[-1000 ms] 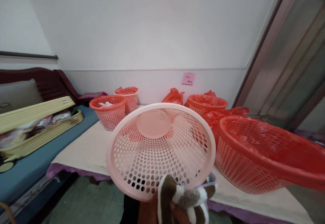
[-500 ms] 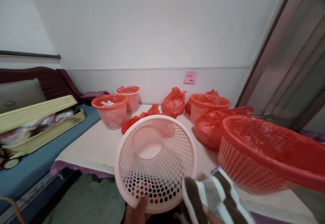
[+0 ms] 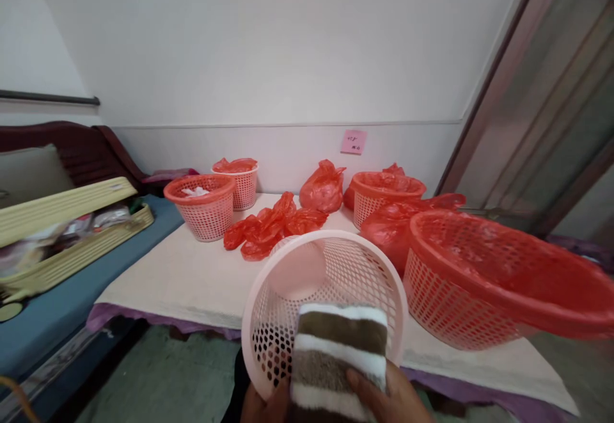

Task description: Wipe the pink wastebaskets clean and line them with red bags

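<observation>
A pale pink perforated plastic basket [image 3: 336, 244] is tipped with its mouth toward me at the table's front edge. My left hand [image 3: 268, 402] grips its lower rim, and part of that hand shows through the holes. In my right hand [image 3: 391, 394] is a folded cloth [image 3: 340, 352] with brown, white and grey stripes, the thumb pressed on top of it. The cloth lies across the lower part of the basket's mouth, close to my left thumb. Behind the basket a crumpled red plastic bag [image 3: 275, 224] rests on the table.
A large red oval basket [image 3: 455, 308] stands at the right, beside red bags [image 3: 386, 234] and a smaller basket [image 3: 367, 212]. Two lined baskets, one red-rimmed [image 3: 204, 218] and one white-rimmed [image 3: 246, 189], stand back left. A cream case [image 3: 96, 231] with packages lies on the blue bed [image 3: 165, 231].
My right hand has brought the striped cloth left, from beside the basket to across its mouth. The basket appears lower and further right, showing more of the crumpled bag behind it.
</observation>
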### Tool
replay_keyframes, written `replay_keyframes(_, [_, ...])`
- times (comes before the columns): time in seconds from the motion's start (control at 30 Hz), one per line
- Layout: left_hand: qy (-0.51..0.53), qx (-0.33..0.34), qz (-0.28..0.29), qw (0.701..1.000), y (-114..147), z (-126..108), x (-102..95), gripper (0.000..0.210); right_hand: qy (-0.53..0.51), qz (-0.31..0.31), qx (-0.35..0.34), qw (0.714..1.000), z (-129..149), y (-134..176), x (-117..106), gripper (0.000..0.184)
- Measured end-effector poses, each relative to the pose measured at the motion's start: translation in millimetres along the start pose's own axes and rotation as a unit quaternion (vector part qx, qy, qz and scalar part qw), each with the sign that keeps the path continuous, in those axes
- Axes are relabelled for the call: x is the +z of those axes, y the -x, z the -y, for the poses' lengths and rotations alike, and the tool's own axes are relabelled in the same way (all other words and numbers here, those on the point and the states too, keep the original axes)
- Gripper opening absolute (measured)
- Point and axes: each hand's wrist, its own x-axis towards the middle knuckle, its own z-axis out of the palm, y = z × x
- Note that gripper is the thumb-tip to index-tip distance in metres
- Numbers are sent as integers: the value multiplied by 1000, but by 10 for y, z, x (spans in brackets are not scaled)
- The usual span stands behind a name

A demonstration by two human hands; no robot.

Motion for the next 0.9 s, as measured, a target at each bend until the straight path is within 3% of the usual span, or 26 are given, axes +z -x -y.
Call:
replay_keyframes(0.07, [-12,21,-8,1000,33,-26,15,38,9,48,-9,999,132,-121,22,44])
replay_keyframes(0.27, [19,16,22,999,71,-101,72,40,1,59,-30,998,282,-128,159,36])
replay_keyframes(0.43, [22,39,8,999,-20,-79,75,52,-22,-26,7,999,248,-93,50,44])
replay_keyframes(0.63, [-79,43,12,996,20,-116,125,53,-62,-119,31,991,281,-133,-56,51])
replay_keyframes(0.77, [-81,21,50,995,146,-160,275,55,20,-105,-92,990,410,-149,114,37])
replay_keyframes(0.83, [-53,17,87,995,196,-181,331,63,72,-65,-185,978,510,-140,264,29])
replay_keyframes(0.9, [-31,22,106,994,226,-217,329,64,108,-4,-254,961,595,-120,444,35])
